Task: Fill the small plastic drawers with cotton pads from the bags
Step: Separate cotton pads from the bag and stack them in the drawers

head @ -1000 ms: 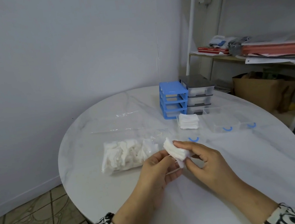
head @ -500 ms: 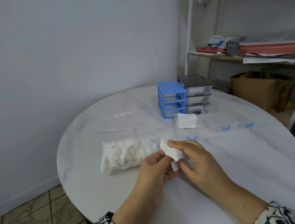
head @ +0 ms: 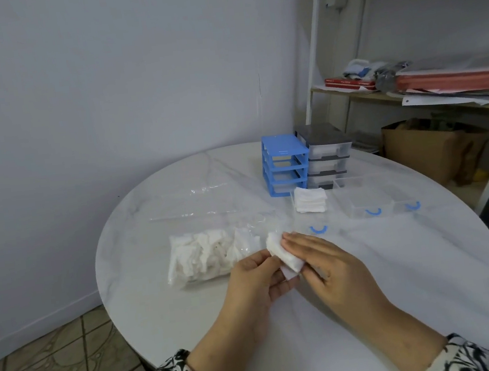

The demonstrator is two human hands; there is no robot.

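Observation:
A small stack of white cotton pads (head: 285, 257) is held between both hands just above the round table (head: 414, 272). My left hand (head: 255, 278) grips it from the left and my right hand (head: 325, 261) lies over its right side with curled fingers. To the left lies a clear bag of cotton pads (head: 211, 251). A clear drawer with a blue handle (head: 310, 208) holds a pile of pads (head: 310, 198). Two more clear drawers (head: 370, 200) stand to its right. The blue drawer frame (head: 283, 165) and grey drawer unit (head: 326, 153) stand behind.
An empty clear plastic bag (head: 208, 201) lies flat on the table behind the full one. A metal shelf (head: 409, 90) with papers and folders stands at the right, with a cardboard box (head: 427, 146) below it. Tiled floor shows at lower left.
Both hands with the pad stack have shifted slightly left and down toward me. My right hand's fingers have moved further over the stack.

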